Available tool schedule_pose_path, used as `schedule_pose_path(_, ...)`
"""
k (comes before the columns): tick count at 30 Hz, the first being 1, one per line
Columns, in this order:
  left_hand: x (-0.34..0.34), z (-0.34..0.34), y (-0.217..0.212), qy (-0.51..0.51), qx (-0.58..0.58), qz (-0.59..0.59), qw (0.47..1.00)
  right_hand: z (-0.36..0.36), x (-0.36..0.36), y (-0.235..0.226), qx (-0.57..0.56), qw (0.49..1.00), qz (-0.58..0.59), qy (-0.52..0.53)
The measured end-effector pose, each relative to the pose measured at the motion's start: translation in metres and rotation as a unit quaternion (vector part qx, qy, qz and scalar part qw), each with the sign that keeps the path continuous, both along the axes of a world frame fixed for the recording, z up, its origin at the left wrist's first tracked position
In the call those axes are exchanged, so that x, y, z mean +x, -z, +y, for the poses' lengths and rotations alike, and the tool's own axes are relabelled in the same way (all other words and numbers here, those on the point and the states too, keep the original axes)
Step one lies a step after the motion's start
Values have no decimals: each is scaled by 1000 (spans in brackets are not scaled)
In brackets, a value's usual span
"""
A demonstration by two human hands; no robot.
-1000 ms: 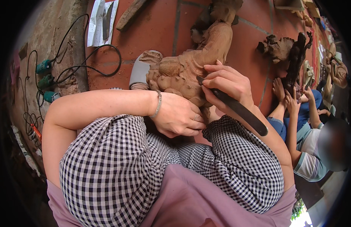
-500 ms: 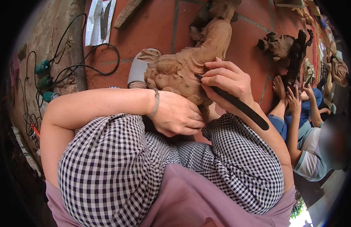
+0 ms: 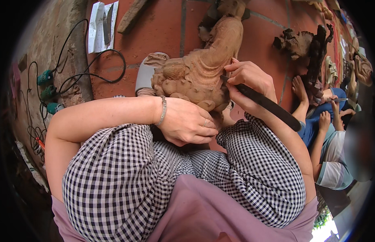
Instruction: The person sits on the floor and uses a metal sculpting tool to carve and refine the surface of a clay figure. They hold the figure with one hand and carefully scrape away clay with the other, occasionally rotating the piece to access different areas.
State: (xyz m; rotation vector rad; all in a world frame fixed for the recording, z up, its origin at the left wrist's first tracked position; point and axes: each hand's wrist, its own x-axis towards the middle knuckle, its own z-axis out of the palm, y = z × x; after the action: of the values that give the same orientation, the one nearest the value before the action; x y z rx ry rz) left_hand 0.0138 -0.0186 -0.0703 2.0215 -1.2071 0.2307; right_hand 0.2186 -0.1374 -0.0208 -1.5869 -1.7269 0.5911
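A brown wooden carving (image 3: 187, 76) of a robed figure with a lumpy, rounded base lies tilted in front of my knees, its head end pointing away. My left hand (image 3: 187, 121) is curled against the near underside of the base, fingers closed and pressed together; their tips are partly hidden. In my right hand (image 3: 252, 82) is a flat dark carving tool (image 3: 270, 107), pinched near its narrow end. Its broad rounded end reaches back over my right forearm. The tool's tip is at the carving's right side, near the robe folds, with my fingertips close to the wood.
White paper (image 3: 102, 28) with a dark blade lies on red floor tiles (image 3: 155, 36). Beside it is a wooden stick (image 3: 131, 16). Black cables (image 3: 123, 68) and green power tools (image 3: 46, 77) sit left. Another person (image 3: 337, 161) sits right, near a dark root-like wood piece (image 3: 316, 52).
My right hand has shifted slightly right and down with the tool, and its tip has moved right along the carving. My left hand stays put. The other person's hands have moved lower.
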Motion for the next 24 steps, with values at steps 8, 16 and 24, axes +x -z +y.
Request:
schedule_pose_path(8,0,2,-1,31,47,27,998,4,-20,-17,-134,976,150,80)
schedule_pose_path(16,-1,3,-2,27,53,25,998,18,-10,-13,-234,937,253,55)
schedule_pose_path(24,0,3,-3,29,49,29,998,19,-9,-10,-203,951,226,49)
